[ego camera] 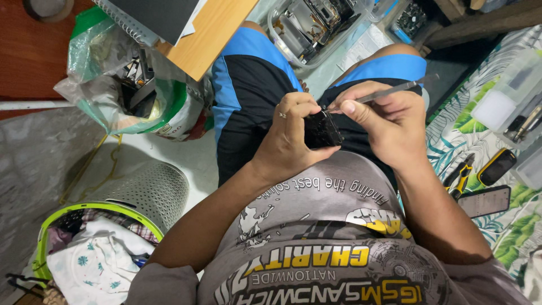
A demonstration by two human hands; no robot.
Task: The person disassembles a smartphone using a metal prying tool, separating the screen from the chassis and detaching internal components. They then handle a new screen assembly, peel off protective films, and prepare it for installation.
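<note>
The small black device (322,130) sat over our lap, above the black and blue shorts (248,85), gripped in our left hand (291,138). That hand was wrapped closed around its near edge, thumb running along the bottom and fingers curled over the top, a ring on one finger. Our right hand (384,121) was pinched shut on a slim grey metal tool (389,90), whose tip met the upper corner of the device; whether it went into a seam we could not tell. To our right, on a leaf-patterned cloth (451,135), lay a flat phone (484,200), a yellow and black gadget (497,166) and yellow-handled pliers (460,175), well apart from both hands. To our left stood a perforated basket with a green rim (149,192), full of clothes, and a plastic bag (113,73) holding metal parts.
</note>
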